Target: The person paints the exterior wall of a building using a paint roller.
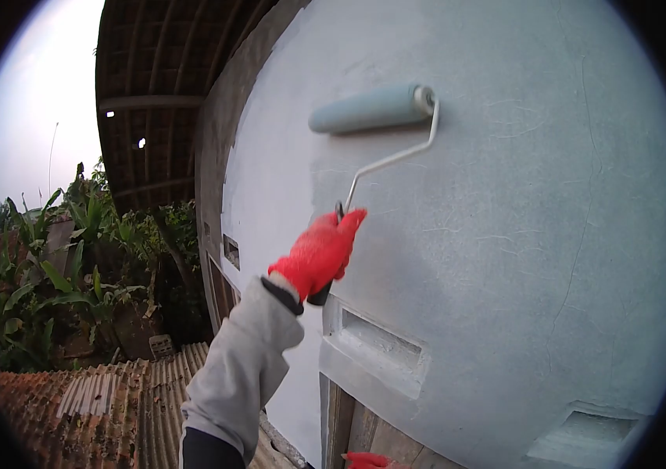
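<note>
My left hand, in a red glove, is closed around the dark handle of a paint roller. Its thumb lies up along the handle toward the bent metal frame. The roller's pale blue-grey sleeve is against the upper part of the wall, tilted slightly up to the right. Around it, part of the wall's surface is whiter and part greyer. Only a sliver of my right hand, also red-gloved, shows at the bottom edge, below the wall opening. Most of its fingers are out of frame.
Recessed vent openings interrupt the wall, with wooden boards below one. A rusty corrugated roof lies at lower left, near leafy plants. A tiled eave overhangs at upper left. Thin cracks run down the wall's right side.
</note>
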Action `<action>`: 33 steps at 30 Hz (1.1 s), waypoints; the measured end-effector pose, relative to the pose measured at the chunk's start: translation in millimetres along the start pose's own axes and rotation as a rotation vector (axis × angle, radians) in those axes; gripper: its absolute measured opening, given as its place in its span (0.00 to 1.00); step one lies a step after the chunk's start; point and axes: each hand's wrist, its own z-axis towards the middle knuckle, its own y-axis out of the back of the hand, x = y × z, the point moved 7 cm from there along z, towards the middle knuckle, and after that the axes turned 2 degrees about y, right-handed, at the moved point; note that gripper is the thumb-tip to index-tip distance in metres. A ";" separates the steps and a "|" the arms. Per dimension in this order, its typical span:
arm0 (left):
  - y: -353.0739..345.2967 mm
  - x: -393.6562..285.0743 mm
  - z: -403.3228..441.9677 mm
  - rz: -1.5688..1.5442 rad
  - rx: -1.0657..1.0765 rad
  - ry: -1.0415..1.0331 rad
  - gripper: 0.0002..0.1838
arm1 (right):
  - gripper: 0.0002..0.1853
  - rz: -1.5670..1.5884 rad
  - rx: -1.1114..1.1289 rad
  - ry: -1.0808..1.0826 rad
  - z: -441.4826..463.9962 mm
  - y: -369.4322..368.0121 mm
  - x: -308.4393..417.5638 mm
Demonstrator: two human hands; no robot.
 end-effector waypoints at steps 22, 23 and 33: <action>4.4 2.5 18.8 -0.110 0.057 -0.028 0.23 | 0.21 0.019 -0.111 -0.043 0.2 -28.1 29.5; -1.2 17.8 6.2 -0.107 0.083 -0.002 0.23 | 0.22 0.067 -0.132 -0.113 -3.7 -29.4 25.7; 18.5 82.8 -30.7 0.197 -0.118 -0.081 0.20 | 0.22 0.342 0.084 0.072 35.6 -34.3 63.6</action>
